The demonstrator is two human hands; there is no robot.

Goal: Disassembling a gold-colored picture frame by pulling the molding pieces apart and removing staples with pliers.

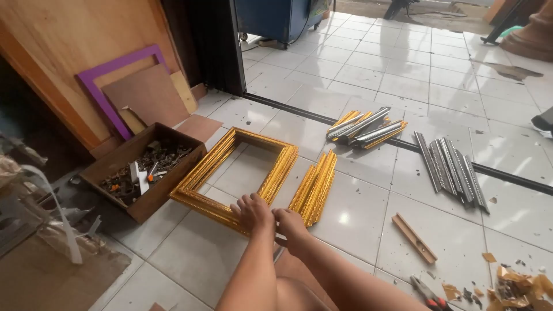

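- At the centre of the head view, a gold picture frame lies flat on the tiled floor.
- Left hand presses spread fingers on its near corner.
- Right hand rests beside it; grip unclear.
- Gold moulding strips lie just right.

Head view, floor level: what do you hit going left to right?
Wooden box of scraps → gold frame → stack of gold mouldings → silver strips → torn gold scraps.
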